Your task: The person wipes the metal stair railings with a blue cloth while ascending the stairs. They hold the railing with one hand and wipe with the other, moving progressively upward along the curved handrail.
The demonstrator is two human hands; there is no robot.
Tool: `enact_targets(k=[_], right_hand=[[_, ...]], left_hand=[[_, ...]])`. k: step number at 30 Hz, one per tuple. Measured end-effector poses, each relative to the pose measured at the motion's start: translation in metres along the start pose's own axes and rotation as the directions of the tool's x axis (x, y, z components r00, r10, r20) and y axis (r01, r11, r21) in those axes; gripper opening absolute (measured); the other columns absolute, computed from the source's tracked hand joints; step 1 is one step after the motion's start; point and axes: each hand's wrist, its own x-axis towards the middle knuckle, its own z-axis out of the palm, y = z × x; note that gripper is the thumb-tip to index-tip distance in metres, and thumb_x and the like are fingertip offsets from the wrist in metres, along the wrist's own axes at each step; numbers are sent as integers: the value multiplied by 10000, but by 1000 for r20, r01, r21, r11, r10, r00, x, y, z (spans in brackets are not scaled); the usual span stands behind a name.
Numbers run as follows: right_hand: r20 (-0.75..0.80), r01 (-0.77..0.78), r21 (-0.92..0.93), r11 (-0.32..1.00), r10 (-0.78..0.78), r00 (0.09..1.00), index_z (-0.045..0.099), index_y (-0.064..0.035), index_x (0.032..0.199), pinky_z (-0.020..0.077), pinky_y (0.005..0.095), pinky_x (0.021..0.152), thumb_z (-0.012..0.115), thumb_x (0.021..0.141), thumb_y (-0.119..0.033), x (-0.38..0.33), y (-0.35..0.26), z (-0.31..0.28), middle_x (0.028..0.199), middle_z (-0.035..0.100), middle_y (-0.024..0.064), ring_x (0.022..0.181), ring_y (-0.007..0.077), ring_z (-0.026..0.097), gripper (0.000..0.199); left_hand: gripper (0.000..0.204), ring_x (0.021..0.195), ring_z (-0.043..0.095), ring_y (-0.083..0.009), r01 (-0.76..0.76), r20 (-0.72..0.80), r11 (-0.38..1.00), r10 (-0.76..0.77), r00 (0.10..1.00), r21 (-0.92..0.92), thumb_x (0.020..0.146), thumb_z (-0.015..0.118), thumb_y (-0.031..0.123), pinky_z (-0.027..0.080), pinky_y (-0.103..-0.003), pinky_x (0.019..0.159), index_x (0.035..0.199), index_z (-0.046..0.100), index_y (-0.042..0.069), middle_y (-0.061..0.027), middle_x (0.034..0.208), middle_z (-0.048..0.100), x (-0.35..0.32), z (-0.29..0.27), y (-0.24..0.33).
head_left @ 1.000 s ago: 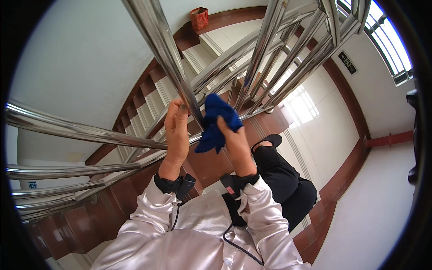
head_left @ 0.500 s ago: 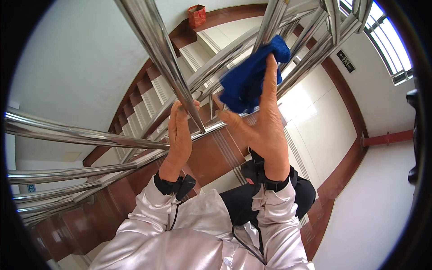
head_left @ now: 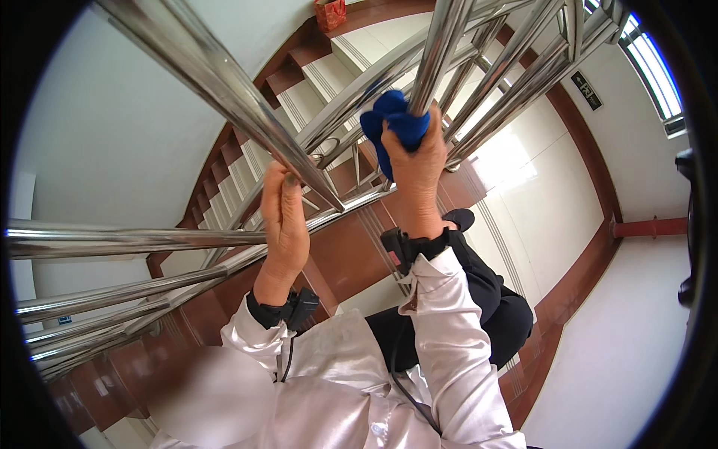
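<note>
My right hand (head_left: 420,168) is closed on a blue cloth (head_left: 402,129), which is bunched around the lower part of a shiny metal post (head_left: 441,56). Thumb and fingers press the cloth to the post from both sides. To the left, my left hand (head_left: 284,221) holds another thick metal post (head_left: 217,86) near its lower end. The thumb lies along the near side of that post, and some fingers are hidden behind it. No cloth shows in the left hand.
Curved metal rails (head_left: 134,243) run off to the left. Beyond the railing, light stairs (head_left: 299,97) with brown edging climb, with a red bag (head_left: 330,13) near the top. A tiled landing (head_left: 553,165) and a red pipe (head_left: 654,227) lie to the right.
My right hand has moved left and closer to me, closing the cloth around the post where it was spread out before. My left hand stays at its post.
</note>
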Motion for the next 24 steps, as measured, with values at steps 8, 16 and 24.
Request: enact_targets(k=[8, 16, 24], right_hand=[[166, -315, -132, 940, 335, 928, 558, -143, 1102, 525, 421, 809, 786, 758, -72, -70, 107, 21, 952, 681, 136, 952, 342, 687, 419], [312, -436, -279, 856, 510, 802, 545, -189, 1230, 529, 448, 840, 798, 729, -11, -94, 177, 29, 1064, 681, 159, 1016, 373, 662, 588], [-93, -580, -154, 800, 573, 814, 395, 1, 1429, 381, 521, 1047, 642, 786, 60, -126, 143, 70, 1339, 511, 286, 1235, 489, 464, 691]], left_hand=[[351, 1051, 530, -265, -520, -212, 747, 635, 743, 415, 907, 627, 18, 456, -384, 934, 1210, 450, 2, -186, 1152, 528, 13, 5, 37], [433, 1060, 565, -312, -633, 145, 697, 626, 766, 336, 855, 703, 85, 470, -407, 931, 1220, 484, 0, -206, 1213, 537, 13, 59, 34], [148, 877, 617, -130, 313, 293, 933, -253, 922, -179, 975, 663, 166, 474, -304, 920, 1033, 608, 42, -51, 881, 635, 60, 129, -27]])
